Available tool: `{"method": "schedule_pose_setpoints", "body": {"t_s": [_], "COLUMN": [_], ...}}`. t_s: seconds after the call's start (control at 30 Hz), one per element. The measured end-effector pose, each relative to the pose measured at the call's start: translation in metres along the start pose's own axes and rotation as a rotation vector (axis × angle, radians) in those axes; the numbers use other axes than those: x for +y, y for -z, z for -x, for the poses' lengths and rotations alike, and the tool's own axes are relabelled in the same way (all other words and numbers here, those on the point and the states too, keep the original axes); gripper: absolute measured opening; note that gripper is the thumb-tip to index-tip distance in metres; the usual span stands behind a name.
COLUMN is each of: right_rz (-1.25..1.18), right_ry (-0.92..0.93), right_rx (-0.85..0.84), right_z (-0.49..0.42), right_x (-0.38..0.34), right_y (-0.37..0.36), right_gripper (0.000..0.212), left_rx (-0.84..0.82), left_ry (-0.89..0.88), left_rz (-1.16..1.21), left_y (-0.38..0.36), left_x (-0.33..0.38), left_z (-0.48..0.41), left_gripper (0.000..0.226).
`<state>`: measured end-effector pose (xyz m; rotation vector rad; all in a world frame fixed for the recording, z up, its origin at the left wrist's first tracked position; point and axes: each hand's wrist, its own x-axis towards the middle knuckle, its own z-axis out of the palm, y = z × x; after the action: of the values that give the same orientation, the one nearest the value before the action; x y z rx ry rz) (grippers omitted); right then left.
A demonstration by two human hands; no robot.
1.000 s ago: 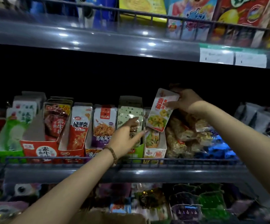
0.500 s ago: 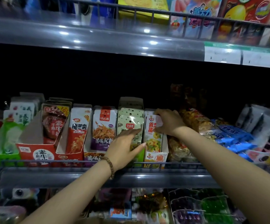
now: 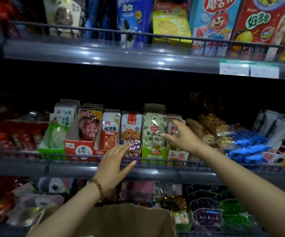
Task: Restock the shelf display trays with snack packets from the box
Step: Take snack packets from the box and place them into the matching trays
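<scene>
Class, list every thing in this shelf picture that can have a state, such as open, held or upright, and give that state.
left hand, open, fingers spread, holds nothing
right hand, open, fingers straight, holds nothing
cardboard box, top open, contents out of sight
green packets, upright in the green tray
red tray, packets standing upright in it

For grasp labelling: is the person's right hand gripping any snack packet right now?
No, the right hand is open with straight, spread fingers in front of the pale green speckled foil packet, gripping nothing.
</scene>
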<state>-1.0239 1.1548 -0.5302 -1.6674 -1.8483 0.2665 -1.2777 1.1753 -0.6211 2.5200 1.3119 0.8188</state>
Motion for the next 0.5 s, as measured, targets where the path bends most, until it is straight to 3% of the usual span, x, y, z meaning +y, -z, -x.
{"method": "schedule_pose_setpoints", "body": {"t_s": [0.27, 0.4, 0.5], "right_rz": [-0.202, -0.277, -0.307], "right_ry": [0.083, 0.058, 0.013], "right_rx": [-0.296, -0.477, -0.6], "right_z": [0.074, 0.107, 0.128], "right_x": [-0.071, -0.083, -0.09], "right_y": [-0.113, -0.193, -0.247], "right_gripper": [0.055, 0.046, 0.041], "left_rx": [-0.047, -0.03, -0.006], "left_ry": [0.235, 0.328, 0.35], "left_rz": [-0.086, -0.074, -0.053], "left_y": [0.032, 0.043, 0.046], "left_x": [-0.075, -0.113, -0.128], "left_z": [0.123, 0.189, 0.224], "left_gripper": [0.108, 0.086, 0.09]}}
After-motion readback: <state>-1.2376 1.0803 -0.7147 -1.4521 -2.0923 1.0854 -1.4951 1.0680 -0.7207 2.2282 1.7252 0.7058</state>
